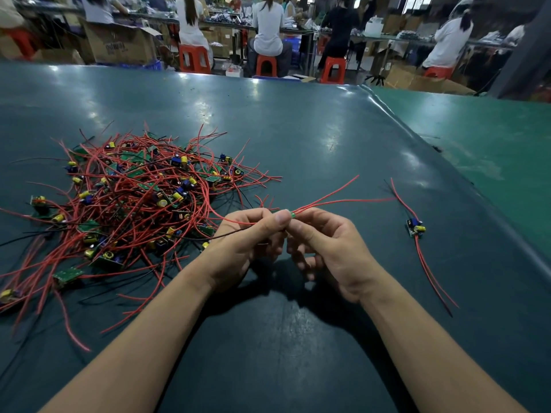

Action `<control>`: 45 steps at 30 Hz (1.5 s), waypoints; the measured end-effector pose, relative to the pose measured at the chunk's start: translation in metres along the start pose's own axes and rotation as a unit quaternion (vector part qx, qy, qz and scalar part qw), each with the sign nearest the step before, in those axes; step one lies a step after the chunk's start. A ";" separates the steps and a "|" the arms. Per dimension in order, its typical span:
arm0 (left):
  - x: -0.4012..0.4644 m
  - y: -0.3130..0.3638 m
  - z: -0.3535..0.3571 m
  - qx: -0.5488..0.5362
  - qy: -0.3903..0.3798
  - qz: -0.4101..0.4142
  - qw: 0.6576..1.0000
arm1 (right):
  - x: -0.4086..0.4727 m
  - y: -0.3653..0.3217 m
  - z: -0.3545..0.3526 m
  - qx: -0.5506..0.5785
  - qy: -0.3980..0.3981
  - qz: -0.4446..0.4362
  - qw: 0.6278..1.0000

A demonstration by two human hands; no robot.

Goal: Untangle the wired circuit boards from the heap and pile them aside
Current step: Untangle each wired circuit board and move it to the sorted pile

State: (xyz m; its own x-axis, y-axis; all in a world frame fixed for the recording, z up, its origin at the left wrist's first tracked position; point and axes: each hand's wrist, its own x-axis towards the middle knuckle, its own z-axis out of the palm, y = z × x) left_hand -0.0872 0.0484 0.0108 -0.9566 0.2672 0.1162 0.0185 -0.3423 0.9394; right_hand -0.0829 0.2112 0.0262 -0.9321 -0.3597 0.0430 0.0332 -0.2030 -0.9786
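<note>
A tangled heap of small green circuit boards (140,192) with red and black wires lies on the left of the dark green table mat (298,129). My left hand (247,236) and my right hand (325,245) meet in front of the heap and together pinch one small green board (292,215), mostly hidden by my fingers. Its red wires (337,198) trail to the right, and red and black wires run left toward the heap. A single wired board (415,228) lies apart on the mat to the right.
The mat's right edge (447,162) runs diagonally, with a lighter green surface (492,138) beyond it. Behind the table, several people sit on red stools (265,65) at benches among cardboard boxes (119,46).
</note>
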 end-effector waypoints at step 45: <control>-0.014 0.025 -0.033 0.655 0.395 0.106 0.635 | 0.014 -0.001 -0.019 0.102 0.297 -0.013 0.949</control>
State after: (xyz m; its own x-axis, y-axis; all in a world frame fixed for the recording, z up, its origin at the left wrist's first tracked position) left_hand -0.0826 0.0069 0.0218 -0.7303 -0.3725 0.5727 -0.0975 0.8865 0.4523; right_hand -0.1026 0.2242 0.0235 -0.9707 0.2122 -0.1130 0.0193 -0.3997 -0.9164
